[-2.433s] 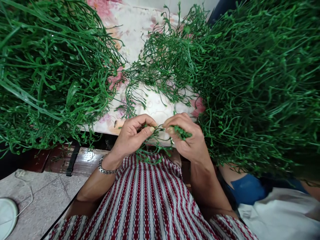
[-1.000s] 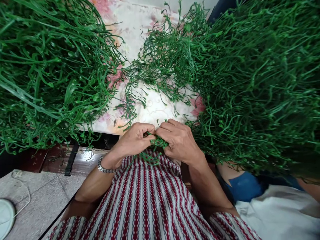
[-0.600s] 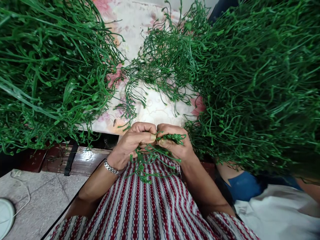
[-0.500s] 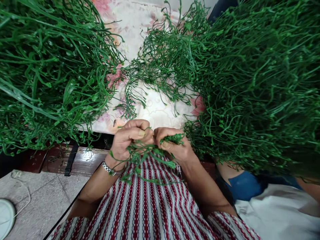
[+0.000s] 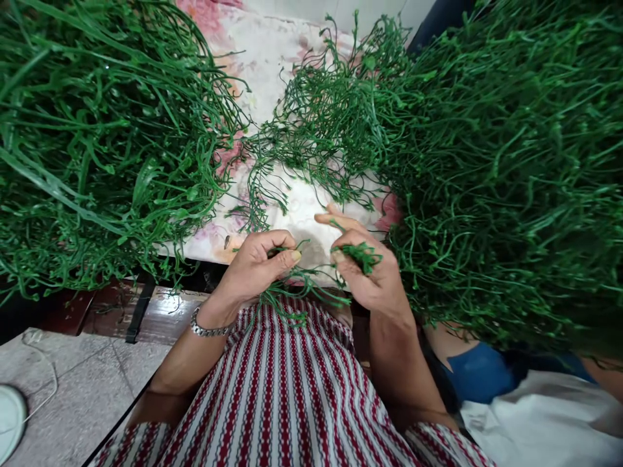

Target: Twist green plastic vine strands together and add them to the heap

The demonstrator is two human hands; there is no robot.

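Pinching a bunch of thin green stems [image 5: 287, 303] between thumb and forefinger of the left hand [image 5: 257, 266], with a short end poking up past the thumb and the rest trailing below, over a red-and-white striped garment [image 5: 282, 395]; grasping a small clump of green ends [image 5: 364, 257] in the right hand [image 5: 372, 279], between thumb and bent forefinger, other fingers lifted and spread; both hands apart, by the near edge of the surface [image 5: 267, 61], dressed in a flowered cover.

Heaped straight onto the surface at left: a large pile of green stems [image 5: 107, 149], spilling over the near edge; heaped at right: a bigger, denser pile [image 5: 511, 168]; strewn between, and running into the right-hand heap: a smaller spread of curling stems [image 5: 341, 110].

Cut off at the lower left: a round pale object [image 5: 8, 421], near a thin cord [image 5: 54, 383] on the speckled floor [image 5: 102, 389]; cannot tell whether a container; worn on the left wrist: a metal band [image 5: 209, 329]; beyond the right forearm: blue cloth [image 5: 481, 373] and white cloth [image 5: 549, 421].
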